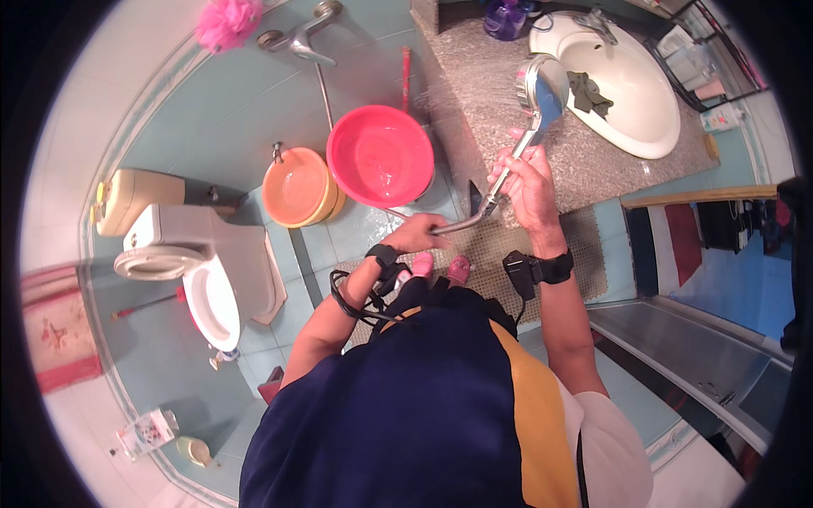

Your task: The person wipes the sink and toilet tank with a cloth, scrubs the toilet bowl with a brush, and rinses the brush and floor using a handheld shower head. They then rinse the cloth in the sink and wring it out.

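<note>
My right hand [535, 190] is closed around the handle of a chrome shower head [531, 131], which is raised over the granite counter with its round head toward the sink. A bluish patch shows on the side of its head. From the handle's lower end a flexible metal hose [466, 224] bends left to my left hand [417, 234], whose fingers are wrapped around it. Just beyond that hand stands a red basin [379, 152] with a wet, shiny inside. Dark bands with small devices sit on both wrists.
The granite counter [483, 93] holds a white sink [644, 106] with a dark cloth [589, 93] in it. An orange bucket [296, 182] stands beside the basin. Wall taps [305, 42] are beyond it. A toilet [224, 279] is on the left; a mat [584, 254] lies underfoot.
</note>
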`<state>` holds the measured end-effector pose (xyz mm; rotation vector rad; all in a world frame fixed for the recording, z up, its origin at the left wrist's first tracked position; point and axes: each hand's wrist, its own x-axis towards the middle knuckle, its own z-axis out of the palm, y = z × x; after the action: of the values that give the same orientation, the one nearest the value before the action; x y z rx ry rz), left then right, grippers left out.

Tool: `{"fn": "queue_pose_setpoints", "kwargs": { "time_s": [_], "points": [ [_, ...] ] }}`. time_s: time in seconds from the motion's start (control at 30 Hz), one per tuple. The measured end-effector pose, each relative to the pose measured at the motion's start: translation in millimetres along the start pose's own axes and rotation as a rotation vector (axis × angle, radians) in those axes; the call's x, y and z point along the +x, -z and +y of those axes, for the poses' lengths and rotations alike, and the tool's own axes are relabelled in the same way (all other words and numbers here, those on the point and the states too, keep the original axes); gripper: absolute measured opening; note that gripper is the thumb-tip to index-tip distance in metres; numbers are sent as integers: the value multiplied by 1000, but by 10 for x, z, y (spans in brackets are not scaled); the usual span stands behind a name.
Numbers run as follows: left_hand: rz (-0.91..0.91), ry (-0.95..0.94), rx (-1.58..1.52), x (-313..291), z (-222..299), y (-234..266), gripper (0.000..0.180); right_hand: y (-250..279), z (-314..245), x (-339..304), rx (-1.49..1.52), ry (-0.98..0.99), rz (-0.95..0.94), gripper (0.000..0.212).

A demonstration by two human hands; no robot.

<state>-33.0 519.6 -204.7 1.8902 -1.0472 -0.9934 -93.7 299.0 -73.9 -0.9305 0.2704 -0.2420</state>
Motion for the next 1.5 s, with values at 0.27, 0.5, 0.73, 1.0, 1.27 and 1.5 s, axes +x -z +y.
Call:
{"fn": "queue_pose_setpoints", "kwargs": {
  "time_s": [0.27, 0.5, 0.73, 1.0, 1.27, 1.5],
  "points": [
    [675, 780, 761, -1537, -1606, 651, 23, -195, 70, -64, 78, -56, -101, 38],
    [1511, 141, 255, -1618, -817, 1696, 11, -390, -146, 48, 33, 93, -102, 42],
    [1364, -287, 379, -938, 851, 1717, 16, 152, -741, -109, -101, 125, -17, 43],
    [1020, -430, 421, 202, 1918, 880, 21, 1340, -1533, -294, -222, -82, -103, 46],
    [659, -90, 563, 1536, 1851, 130, 13, 2363, -2575, -280, -438, -19, -125, 53],
    [502, 109, 520, 1654, 1514, -126, 22, 2898, -3045, -170, -231, 227, 60, 54]
  ]
}}
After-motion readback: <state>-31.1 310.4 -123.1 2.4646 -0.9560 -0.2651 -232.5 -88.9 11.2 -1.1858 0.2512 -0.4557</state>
